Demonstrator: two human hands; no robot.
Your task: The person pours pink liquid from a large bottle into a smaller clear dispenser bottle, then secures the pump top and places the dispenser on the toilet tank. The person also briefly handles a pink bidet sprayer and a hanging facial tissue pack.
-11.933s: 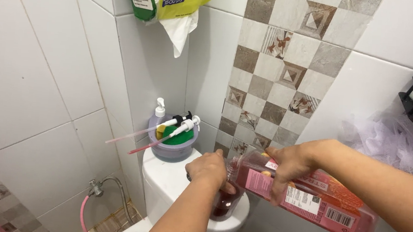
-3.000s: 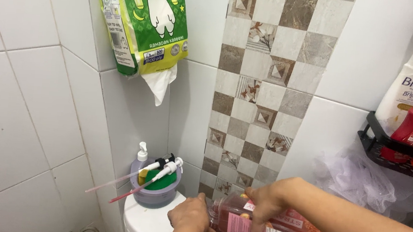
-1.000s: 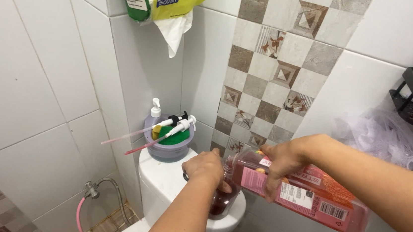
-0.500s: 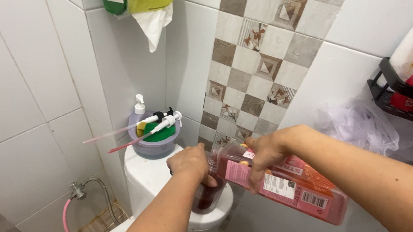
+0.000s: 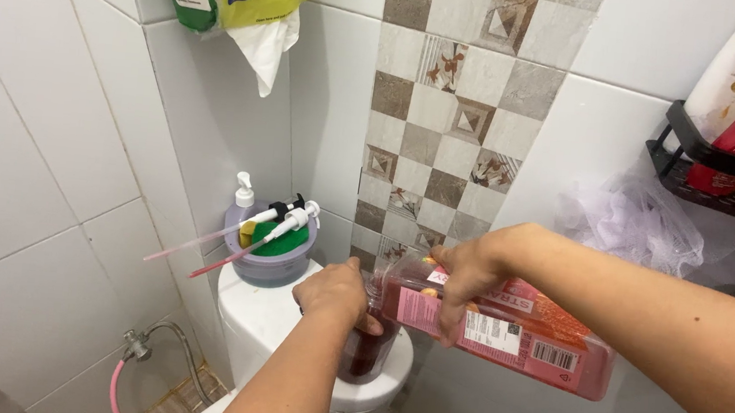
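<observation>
purple tub of pump heads beside left hand.

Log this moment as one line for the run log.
left hand: grips small bottle on toilet tank | right hand: tilts pink refill pack onto its mouth | bottle: dark red liquid inside

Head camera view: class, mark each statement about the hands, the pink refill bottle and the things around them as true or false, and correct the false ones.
1. The right hand holds a tilted pink plastic refill bottle. True.
2. The left hand grips a small clear bottle of dark red liquid standing on the white toilet tank lid. True.
3. The two loose pump heads lie on the floor. False: the pump heads rest across the round lilac tub.
4. The black wall rack is bare. False: it carries bottles.
</observation>
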